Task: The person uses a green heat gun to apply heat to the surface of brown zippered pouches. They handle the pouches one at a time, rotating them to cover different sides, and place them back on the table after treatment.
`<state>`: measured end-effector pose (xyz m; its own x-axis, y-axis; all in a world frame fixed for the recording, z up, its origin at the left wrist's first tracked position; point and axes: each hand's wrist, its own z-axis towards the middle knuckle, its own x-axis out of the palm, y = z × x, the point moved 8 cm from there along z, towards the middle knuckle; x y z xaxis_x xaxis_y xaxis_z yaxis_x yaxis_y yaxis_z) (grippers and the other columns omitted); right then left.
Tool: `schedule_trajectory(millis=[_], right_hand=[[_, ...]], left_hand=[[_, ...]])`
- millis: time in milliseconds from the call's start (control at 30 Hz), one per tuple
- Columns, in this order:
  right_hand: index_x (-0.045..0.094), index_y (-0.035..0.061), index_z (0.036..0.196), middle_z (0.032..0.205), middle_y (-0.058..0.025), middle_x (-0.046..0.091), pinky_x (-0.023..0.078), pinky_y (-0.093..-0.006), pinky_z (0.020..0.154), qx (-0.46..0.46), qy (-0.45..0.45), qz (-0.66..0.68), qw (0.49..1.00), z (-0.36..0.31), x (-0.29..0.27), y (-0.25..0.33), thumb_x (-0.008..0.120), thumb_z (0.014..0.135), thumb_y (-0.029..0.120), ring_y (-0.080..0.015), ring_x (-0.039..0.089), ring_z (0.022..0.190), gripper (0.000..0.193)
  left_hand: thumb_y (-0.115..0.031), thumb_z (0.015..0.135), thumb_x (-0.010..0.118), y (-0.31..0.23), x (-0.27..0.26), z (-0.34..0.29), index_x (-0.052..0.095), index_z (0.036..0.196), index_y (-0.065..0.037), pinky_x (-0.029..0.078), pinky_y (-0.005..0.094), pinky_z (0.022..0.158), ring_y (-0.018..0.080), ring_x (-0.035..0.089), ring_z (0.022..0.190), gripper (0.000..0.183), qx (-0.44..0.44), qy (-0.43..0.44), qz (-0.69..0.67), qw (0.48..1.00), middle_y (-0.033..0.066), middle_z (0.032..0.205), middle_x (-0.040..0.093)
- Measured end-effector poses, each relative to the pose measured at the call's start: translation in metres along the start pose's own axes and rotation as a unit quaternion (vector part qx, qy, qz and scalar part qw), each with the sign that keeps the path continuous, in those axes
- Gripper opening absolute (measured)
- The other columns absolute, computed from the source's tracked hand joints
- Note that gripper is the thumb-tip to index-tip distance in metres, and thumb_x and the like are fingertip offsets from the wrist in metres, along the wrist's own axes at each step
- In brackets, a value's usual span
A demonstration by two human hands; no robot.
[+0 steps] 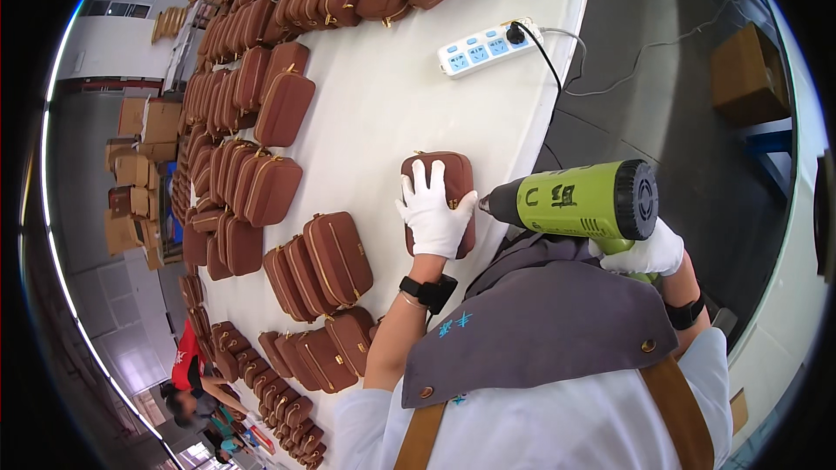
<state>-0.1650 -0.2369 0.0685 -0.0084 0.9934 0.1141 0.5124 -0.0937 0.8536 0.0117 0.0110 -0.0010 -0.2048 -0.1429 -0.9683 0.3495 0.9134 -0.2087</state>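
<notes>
Left hand (434, 216) is lying spread on a brown case (458, 171) at eleven o'clock; right hand (655, 252) is gripping a heat gun (575, 198) at the case's three o'clock — seemingly midway, stacked cases' (338, 254) status unclear.

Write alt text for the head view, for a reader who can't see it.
A white-gloved left hand rests on a brown zippered case on a white table, while the gloved right hand holds a green heat gun, its black nozzle pointing toward the case. Similar brown cases stand in rows to the left; a white power strip lies beyond.
</notes>
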Motion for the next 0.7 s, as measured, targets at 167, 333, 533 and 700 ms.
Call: schedule_trajectory(millis=[167, 333, 533, 700], right_hand=[[0.067, 0.0023, 0.097, 0.084, -0.003, 0.069, 0.054, -0.0273, 0.066, -0.013, -0.004, -0.014, 1.0, -0.004, 0.0, -0.002, 0.078, 0.064, -0.001, -0.0121, 0.065, 0.075, 0.034], [0.065, 0.0018, 0.104, 0.085, -0.0049, 0.068, 0.054, -0.0283, 0.063, -0.002, -0.004, 0.029, 1.0, -0.003, 0.004, -0.011, 0.076, 0.065, -0.002, -0.0134, 0.064, 0.073, 0.041], [0.063, 0.0008, 0.109, 0.087, -0.0068, 0.067, 0.055, -0.0288, 0.061, -0.004, 0.003, 0.076, 0.997, -0.001, 0.008, -0.027, 0.075, 0.065, -0.002, -0.0147, 0.064, 0.072, 0.046], [0.062, 0.0, 0.112, 0.087, -0.0074, 0.067, 0.055, -0.029, 0.06, -0.013, 0.005, 0.094, 0.995, -0.002, 0.01, -0.031, 0.076, 0.065, -0.002, -0.0148, 0.064, 0.072, 0.049]], left_hand=[[-0.042, 0.072, 0.08, -0.009, -0.005, -0.008, 0.041, 0.144, -0.015, 0.025, 0.0716, 0.104, 0.0497, 0.03, 0.138, 0.087, 0.029, 0.049, 0.011, 0.998, 0.0233, 0.153, 0.03], [-0.037, 0.085, 0.07, 0.002, 0.0, -0.005, 0.052, 0.136, -0.013, 0.035, 0.0639, 0.1, 0.0474, 0.041, 0.13, 0.059, 0.057, -0.085, -0.025, 0.994, 0.0151, 0.147, 0.043], [-0.016, 0.095, 0.057, 0.022, -0.002, -0.001, 0.057, 0.129, -0.008, 0.038, 0.0503, 0.108, 0.0457, 0.049, 0.12, 0.035, 0.104, -0.107, -0.113, 0.982, 0.0174, 0.14, 0.051], [-0.017, 0.095, 0.056, 0.022, 0.001, -0.003, 0.056, 0.13, -0.007, 0.037, 0.0511, 0.108, 0.047, 0.046, 0.125, 0.036, 0.114, -0.1, -0.106, 0.983, 0.0186, 0.143, 0.048]])
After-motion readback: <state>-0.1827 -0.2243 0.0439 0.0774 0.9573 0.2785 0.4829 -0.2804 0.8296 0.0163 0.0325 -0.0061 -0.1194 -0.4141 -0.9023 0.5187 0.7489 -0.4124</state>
